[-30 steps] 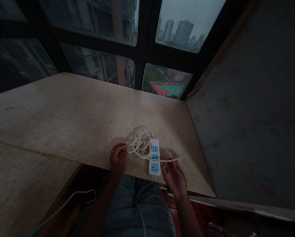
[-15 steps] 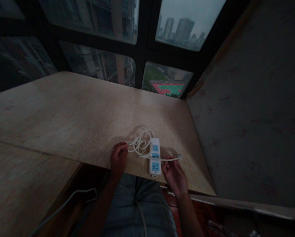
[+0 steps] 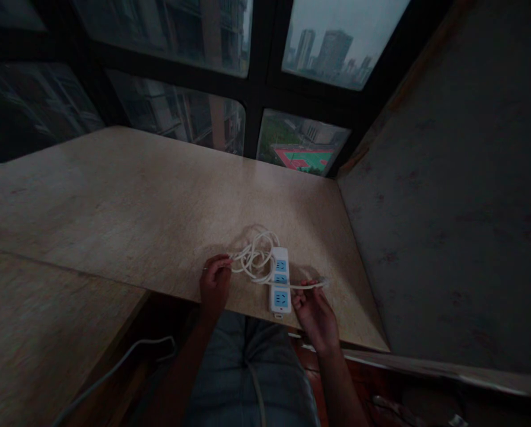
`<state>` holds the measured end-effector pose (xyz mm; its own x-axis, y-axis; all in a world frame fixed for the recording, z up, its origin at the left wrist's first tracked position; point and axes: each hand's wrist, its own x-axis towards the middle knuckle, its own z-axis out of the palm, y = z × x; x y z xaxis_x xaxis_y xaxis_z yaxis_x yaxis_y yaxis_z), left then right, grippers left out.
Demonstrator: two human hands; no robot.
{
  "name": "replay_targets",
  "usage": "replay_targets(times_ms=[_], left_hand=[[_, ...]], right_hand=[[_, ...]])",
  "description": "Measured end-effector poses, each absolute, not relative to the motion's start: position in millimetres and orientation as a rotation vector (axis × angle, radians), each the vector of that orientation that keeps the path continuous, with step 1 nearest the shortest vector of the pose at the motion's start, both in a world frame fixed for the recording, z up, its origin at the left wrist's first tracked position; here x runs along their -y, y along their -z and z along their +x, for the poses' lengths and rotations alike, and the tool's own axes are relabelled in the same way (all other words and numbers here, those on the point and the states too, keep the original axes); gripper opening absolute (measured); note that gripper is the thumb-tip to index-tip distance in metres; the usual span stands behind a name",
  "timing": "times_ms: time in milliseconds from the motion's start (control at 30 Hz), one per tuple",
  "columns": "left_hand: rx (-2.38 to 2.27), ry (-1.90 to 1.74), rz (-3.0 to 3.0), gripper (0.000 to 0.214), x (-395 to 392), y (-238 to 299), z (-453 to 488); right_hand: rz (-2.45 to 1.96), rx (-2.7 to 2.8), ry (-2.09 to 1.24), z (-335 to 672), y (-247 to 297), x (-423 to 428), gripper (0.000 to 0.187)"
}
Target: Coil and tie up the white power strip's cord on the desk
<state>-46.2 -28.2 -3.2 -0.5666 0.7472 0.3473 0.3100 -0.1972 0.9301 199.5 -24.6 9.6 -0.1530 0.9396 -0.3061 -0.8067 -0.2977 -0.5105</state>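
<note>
A white power strip point(image 3: 273, 299) with blue socket faces lies near the front edge of the tabletop. Its white cord point(image 3: 253, 256) is looped in a loose tangle to the strip's left, and one stretch crosses over the strip to the right. My left hand point(image 3: 215, 281) pinches the left end of the loops between thumb and fingers. Right of the strip, my right hand point(image 3: 317, 314) is turned palm up, its fingers closed on the cord near a pale, blurred end point(image 3: 324, 282) that looks like a plug.
The beige tabletop point(image 3: 158, 201) runs back to dark-framed windows point(image 3: 254, 89). A patterned wall point(image 3: 447, 237) borders it on the right. Below the front edge, another white cable point(image 3: 127, 356) hangs at the left, and a thin cord point(image 3: 257, 388) lies over my legs.
Both hands keep their holds on the cord and have hardly moved. The whole view has shifted very slightly.
</note>
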Motion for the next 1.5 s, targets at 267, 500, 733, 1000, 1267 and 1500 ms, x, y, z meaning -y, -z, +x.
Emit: replay_targets(times_ms=[267,500,733,1000,1267,1500], left_hand=[[-1.717,-1.824,1.211,0.014,28.4,2.6,-45.5],[-1.702,-1.829,1.231,0.015,27.3,4.5,-46.6],[-1.658,-1.836,1.240,0.014,24.3,6.5,-47.3],[-1.643,-1.830,1.275,0.014,21.1,10.7,-48.3],[-1.634,-1.874,1.271,0.013,18.7,13.2,-44.2],[-1.593,-1.909,1.321,0.015,19.6,10.2,-41.9]], right_hand=[[-0.701,0.287,-1.751,199.8,-8.1,23.5,0.016],[-0.656,0.276,-1.738,199.0,-6.9,23.8,0.021],[-0.638,0.275,-1.706,199.1,-3.6,27.2,0.025],[-0.643,0.331,-1.658,200.3,3.9,28.5,0.022],[-0.641,0.307,-1.631,200.2,1.2,31.1,0.020],[-0.717,0.335,-1.567,203.8,7.8,30.7,0.016]])
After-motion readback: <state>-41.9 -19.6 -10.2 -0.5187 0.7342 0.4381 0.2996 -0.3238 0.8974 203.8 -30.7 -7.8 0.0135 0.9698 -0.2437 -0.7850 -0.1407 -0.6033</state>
